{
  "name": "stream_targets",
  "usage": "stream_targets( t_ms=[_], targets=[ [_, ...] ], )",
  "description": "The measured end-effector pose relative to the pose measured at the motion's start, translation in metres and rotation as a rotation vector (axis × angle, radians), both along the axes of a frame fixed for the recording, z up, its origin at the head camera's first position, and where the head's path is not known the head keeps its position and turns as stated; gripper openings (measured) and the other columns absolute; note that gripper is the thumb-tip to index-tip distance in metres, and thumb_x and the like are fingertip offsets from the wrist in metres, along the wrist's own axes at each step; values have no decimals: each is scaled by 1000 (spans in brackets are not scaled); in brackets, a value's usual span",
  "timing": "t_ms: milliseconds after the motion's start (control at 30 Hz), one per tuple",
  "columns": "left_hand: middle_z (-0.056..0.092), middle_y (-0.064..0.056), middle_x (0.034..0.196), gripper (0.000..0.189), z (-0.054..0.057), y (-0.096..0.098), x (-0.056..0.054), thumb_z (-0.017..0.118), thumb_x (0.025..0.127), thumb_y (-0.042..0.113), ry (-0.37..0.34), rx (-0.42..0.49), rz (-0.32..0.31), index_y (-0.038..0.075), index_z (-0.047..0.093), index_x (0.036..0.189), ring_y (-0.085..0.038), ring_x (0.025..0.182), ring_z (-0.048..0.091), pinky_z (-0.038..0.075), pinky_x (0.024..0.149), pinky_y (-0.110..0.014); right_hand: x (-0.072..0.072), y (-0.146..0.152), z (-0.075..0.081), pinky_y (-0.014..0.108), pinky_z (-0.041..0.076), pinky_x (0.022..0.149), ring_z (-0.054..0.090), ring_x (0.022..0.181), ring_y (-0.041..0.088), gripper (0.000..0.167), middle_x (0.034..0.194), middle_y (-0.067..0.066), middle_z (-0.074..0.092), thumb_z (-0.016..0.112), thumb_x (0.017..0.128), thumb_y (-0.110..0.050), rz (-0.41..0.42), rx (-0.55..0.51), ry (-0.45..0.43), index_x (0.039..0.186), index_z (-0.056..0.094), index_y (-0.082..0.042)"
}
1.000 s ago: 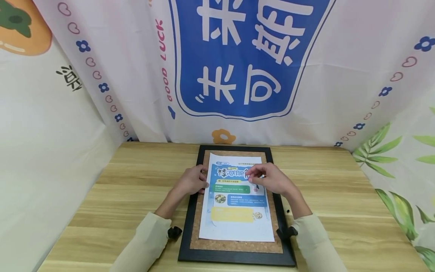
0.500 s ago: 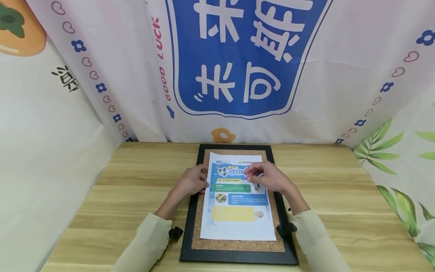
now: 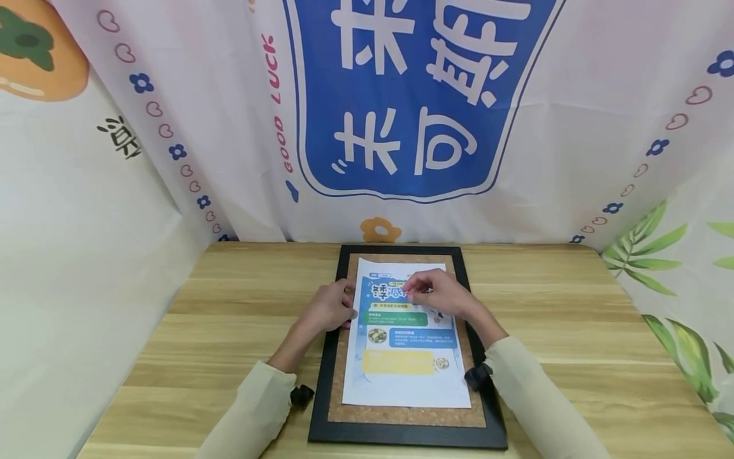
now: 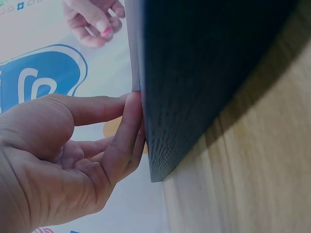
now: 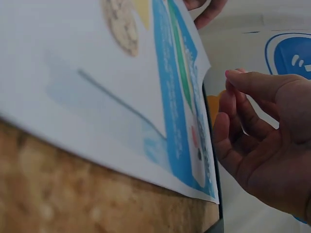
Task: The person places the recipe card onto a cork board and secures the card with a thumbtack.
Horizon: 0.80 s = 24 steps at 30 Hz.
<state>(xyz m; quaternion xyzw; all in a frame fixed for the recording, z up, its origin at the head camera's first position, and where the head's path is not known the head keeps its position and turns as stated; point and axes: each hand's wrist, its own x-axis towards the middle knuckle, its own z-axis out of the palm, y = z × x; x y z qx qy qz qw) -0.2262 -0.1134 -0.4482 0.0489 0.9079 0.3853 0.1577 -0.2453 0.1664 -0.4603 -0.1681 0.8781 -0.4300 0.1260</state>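
A printed blue-and-white poster [image 3: 404,386] lies on a cork board [image 3: 413,416] with a black frame [image 3: 407,435]. My left hand [image 3: 329,306] rests at the poster's left edge; in the left wrist view its thumb and fingertips meet right at the frame's edge. My right hand [image 3: 438,293], over the poster's upper part, pinches a small pink object that looks like a push pin [image 5: 227,73] between thumb and finger. Most of that pin is hidden by the fingertips. The poster's top corner curls up in the right wrist view.
The board lies on a wood-grain table [image 3: 573,331], near its middle. Behind the table hangs a white curtain [image 3: 533,166] with a large blue print. A dark strap [image 3: 478,376] sits on the right wrist, close over the frame's right side.
My right hand has moved a little left across the poster, covering more of its title. My left hand keeps its place at the poster's left edge.
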Motion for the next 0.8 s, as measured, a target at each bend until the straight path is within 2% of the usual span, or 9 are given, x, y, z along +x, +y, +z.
stream_targets(
  t_ms=[133, 400, 800],
  targets=[
    [70, -15, 102, 61, -1, 0, -1, 75, 94, -6, 9, 2, -6, 1, 53, 151, -19, 67, 69, 61, 58, -26, -5, -5, -4, 35, 47, 90, 60, 96, 21, 15, 101, -1, 73, 74, 102, -18, -6, 6, 17, 116, 79, -17],
    [70, -15, 101, 60, -2, 0, -1, 75, 94, -7, 18, 10, -12, 1, 54, 150, -19, 67, 69, 61, 59, -27, -16, -15, -6, 34, 49, 89, 61, 93, 20, 15, 104, -1, 76, 73, 102, -14, 35, -5, 34, 116, 80, -14],
    [69, -13, 98, 60, -1, -1, 1, 74, 94, -7, 21, 20, -21, 0, 53, 150, -18, 66, 69, 61, 58, -27, -30, -24, -8, 34, 49, 93, 61, 97, 19, 15, 106, 0, 75, 71, 104, -14, 74, 5, 46, 117, 79, -14]
  ],
)
